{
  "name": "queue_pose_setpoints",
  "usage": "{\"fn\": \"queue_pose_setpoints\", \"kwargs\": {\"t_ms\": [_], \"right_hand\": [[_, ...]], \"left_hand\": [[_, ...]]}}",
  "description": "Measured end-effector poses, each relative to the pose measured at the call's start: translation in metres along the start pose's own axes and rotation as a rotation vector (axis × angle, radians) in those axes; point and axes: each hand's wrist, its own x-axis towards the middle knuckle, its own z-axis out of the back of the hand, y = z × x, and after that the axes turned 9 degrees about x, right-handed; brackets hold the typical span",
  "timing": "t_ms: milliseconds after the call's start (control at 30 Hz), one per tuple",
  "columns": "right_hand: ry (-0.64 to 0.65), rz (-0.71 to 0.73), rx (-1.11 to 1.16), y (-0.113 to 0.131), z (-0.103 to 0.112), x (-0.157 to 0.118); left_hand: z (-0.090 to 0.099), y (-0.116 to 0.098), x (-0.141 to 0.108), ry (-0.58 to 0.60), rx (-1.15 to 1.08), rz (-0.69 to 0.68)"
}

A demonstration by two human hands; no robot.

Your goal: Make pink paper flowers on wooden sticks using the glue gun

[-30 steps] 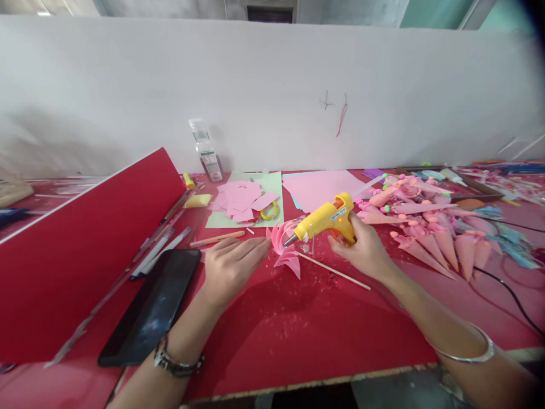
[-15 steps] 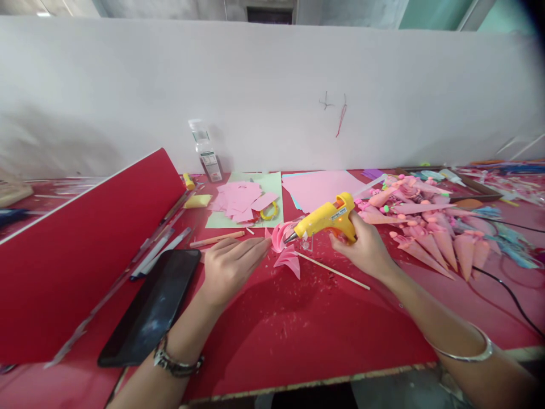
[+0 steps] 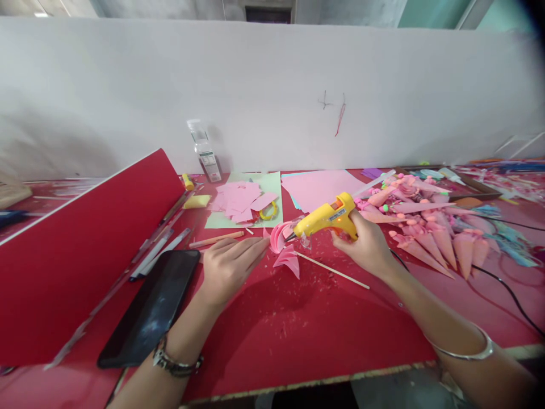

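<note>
My right hand [image 3: 368, 244] is closed round the handle of a yellow glue gun [image 3: 321, 220]. Its metal nozzle points left and touches, or nearly touches, a curled pink paper piece [image 3: 278, 236]. My left hand [image 3: 230, 267] pinches the left edge of that piece; the thumb is hidden behind the fingers. Just below lies another folded pink paper piece [image 3: 288, 261] on the red table [image 3: 306, 335]. A thin wooden stick [image 3: 336, 271] runs from it toward the lower right.
A black phone [image 3: 153, 309] lies left of my left arm, beside a red board [image 3: 85, 255]. Pink paper scraps [image 3: 238, 200] cover a green sheet behind. Pink paper cones [image 3: 443, 244] are heaped at right, near the black cord [image 3: 506, 284]. A clear bottle [image 3: 208, 162] stands against the white wall.
Both hands stay almost in place. The glue gun's tip has shifted very slightly left and down against the curled pink paper, and the gun's grip on it is unchanged.
</note>
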Motion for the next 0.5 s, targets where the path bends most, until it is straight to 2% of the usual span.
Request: {"fn": "queue_pose_setpoints", "kwargs": {"t_ms": [333, 500], "right_hand": [[-0.025, 0.069, -0.164, 0.0003, -0.0014, -0.0003], [-0.005, 0.01, -0.248, -0.004, -0.0005, 0.0025]], "left_hand": [[0.0006, 0.0011, -0.001, -0.014, 0.01, -0.004], [-0.0003, 0.0008, 0.0009, -0.017, 0.021, -0.01]]}}
